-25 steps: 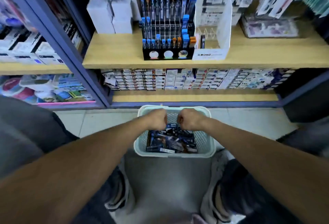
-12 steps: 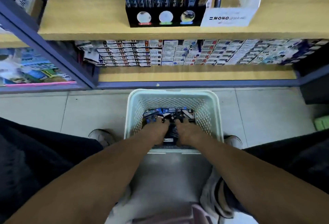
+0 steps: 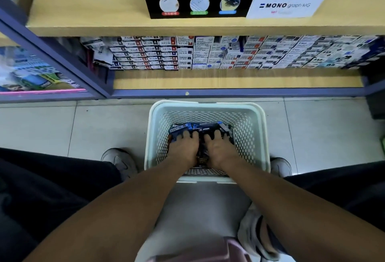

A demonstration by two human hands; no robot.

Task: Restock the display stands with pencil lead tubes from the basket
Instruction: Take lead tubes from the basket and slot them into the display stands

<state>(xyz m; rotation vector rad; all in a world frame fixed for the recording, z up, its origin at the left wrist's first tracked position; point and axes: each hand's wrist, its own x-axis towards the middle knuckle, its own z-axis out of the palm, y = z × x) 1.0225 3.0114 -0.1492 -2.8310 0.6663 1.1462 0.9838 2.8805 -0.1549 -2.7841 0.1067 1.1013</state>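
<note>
Head view shows the left hand [image 3: 184,146] and right hand [image 3: 219,147] both down in the basket [image 3: 258,134] on the floor, fingers spread flat on the pencil lead tubes [image 3: 200,127], gripping nothing, probably to gather a bunch for the black display stand [image 3: 198,10] on the far shelf [image 3: 93,7].

Display stand [image 3: 199,1] tops beyond the frame's upper edge.

Stationery shop: stocked shelves [image 3: 208,28], display stands [image 3: 198,10].
</note>
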